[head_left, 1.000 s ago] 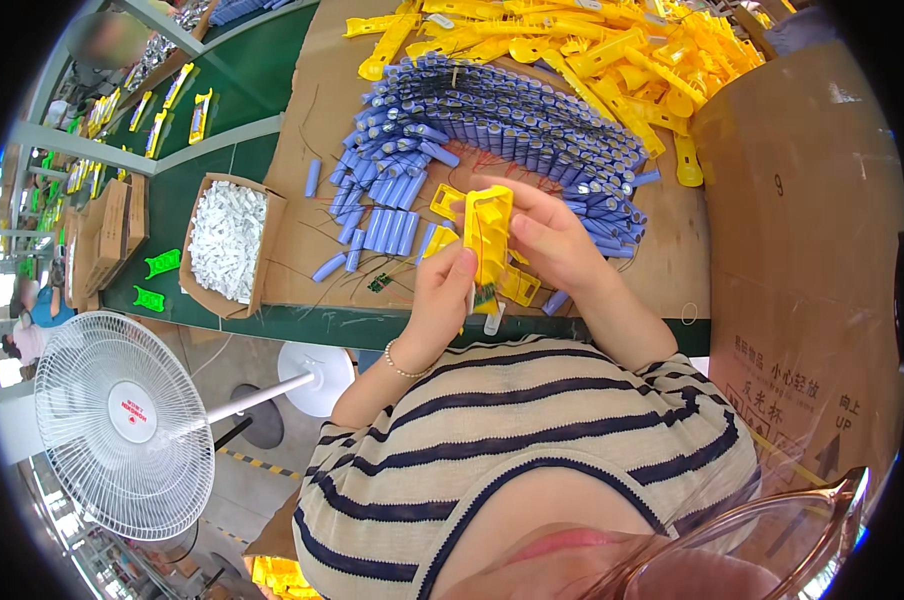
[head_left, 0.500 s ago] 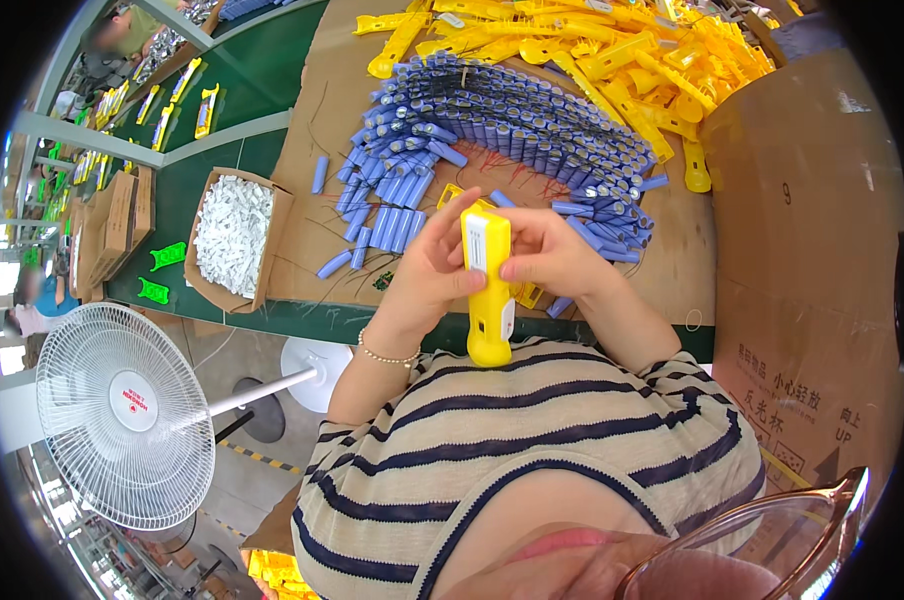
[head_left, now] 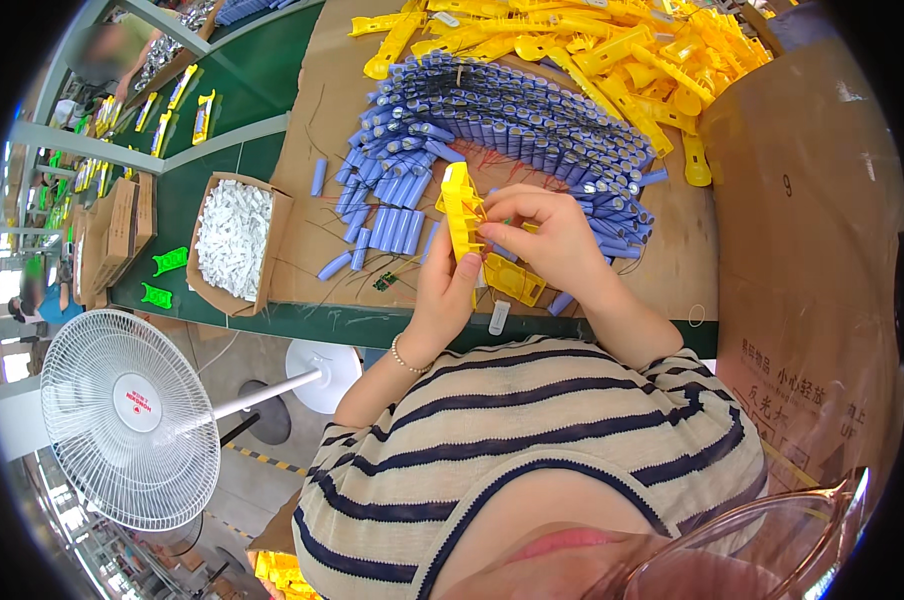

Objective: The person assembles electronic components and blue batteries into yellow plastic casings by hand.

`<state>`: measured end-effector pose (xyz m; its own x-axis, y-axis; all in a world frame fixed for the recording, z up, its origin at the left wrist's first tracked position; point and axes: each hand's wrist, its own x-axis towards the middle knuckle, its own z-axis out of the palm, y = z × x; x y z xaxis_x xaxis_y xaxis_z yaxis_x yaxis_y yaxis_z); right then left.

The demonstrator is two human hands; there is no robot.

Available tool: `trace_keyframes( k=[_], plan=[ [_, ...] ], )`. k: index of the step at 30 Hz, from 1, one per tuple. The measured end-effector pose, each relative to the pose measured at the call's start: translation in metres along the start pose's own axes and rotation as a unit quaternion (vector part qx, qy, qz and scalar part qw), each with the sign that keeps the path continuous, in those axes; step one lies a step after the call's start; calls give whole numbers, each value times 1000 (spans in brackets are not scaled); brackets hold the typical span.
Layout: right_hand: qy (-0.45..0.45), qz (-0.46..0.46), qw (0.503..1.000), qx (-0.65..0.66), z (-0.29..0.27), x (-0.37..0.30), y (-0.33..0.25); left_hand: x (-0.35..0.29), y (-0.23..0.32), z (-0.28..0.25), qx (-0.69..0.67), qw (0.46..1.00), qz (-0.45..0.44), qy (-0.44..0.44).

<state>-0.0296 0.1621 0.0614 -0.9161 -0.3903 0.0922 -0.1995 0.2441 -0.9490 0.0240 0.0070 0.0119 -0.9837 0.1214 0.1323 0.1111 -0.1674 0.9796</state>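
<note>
My left hand (head_left: 446, 298) grips a yellow plastic casing (head_left: 460, 205) from below, holding it upright and edge-on above the table's front. Ribs show along the casing's inner side, with thin wires near it. My right hand (head_left: 547, 235) is closed in a pinch against that inner side; what lies between its fingertips is too small to make out. Below the hands another yellow casing part (head_left: 513, 280) lies on the cardboard. A small white plastic piece (head_left: 499, 317) shows at the table's edge. Just beyond are blue cylindrical battery cells (head_left: 397, 230) with wires.
A pile of yellow casings (head_left: 632, 70) lies at the back right. To the left stands a cardboard box of small white parts (head_left: 234, 238), beside green plastic pieces (head_left: 157, 295). A large carton (head_left: 802, 250) rises on the right, a white fan (head_left: 132, 420) at the lower left.
The yellow casing has been lifted away from my chest and turned from its labelled outer face to edge-on. My right hand has shifted from its outer face to its ribbed inner side.
</note>
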Motion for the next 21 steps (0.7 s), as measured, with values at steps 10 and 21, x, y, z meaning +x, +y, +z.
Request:
trace_keyframes(
  k=[10, 21],
  plan=[
    [137, -175, 955, -198, 31, -7, 14, 3, -7, 1, 10, 997, 9, 79],
    [81, -231, 899, -364, 44, -19, 21, 6, -19, 0, -53, 991, -8, 120]
  ],
)
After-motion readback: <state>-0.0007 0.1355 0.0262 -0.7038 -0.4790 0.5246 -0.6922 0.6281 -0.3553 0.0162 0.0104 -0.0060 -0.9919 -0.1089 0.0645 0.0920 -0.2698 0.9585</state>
